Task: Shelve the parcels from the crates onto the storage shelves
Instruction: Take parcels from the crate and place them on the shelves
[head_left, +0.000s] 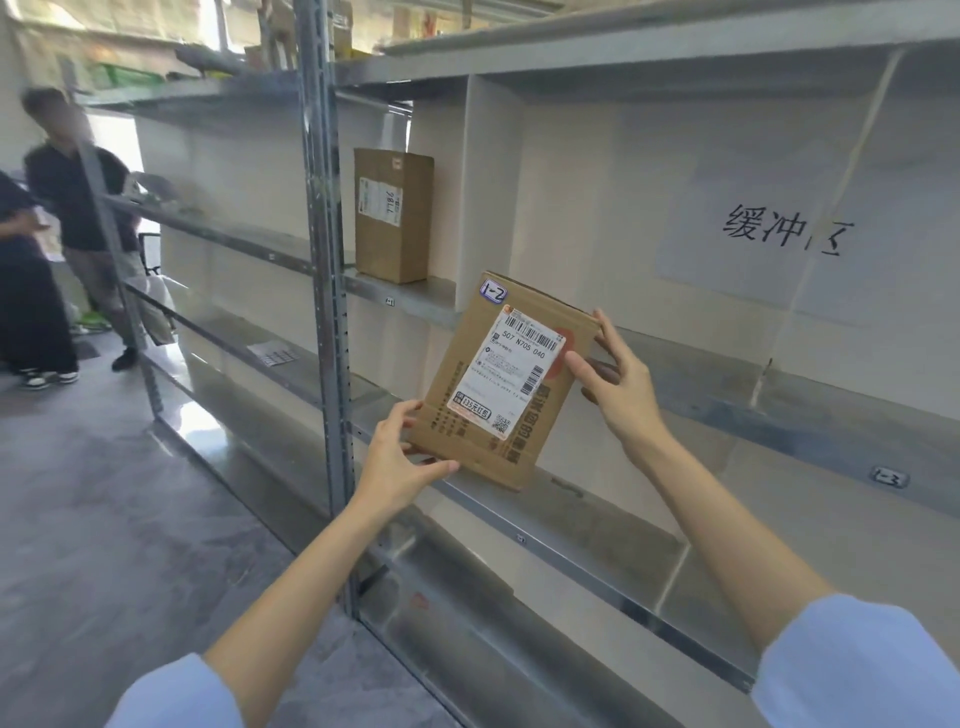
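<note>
I hold a flat brown cardboard parcel (506, 379) up in front of the metal storage shelves (727, 395). It bears a white shipping label and a small "1-2" sticker at its top corner. My left hand (400, 457) grips its lower left corner. My right hand (613, 374) grips its right edge, thumb on the front. The parcel is tilted and hangs in the air, level with the middle shelf. A taller brown box (392, 213) stands upright on the shelf board to the left of a vertical divider (480, 192).
A shelf upright (324, 260) runs just left of the parcel. A paper sign with characters (769, 234) hangs on the back wall at right. Small tags "1-1" and "1-3" (891, 477) mark shelf edges. Two people (67, 228) stand in the aisle at far left.
</note>
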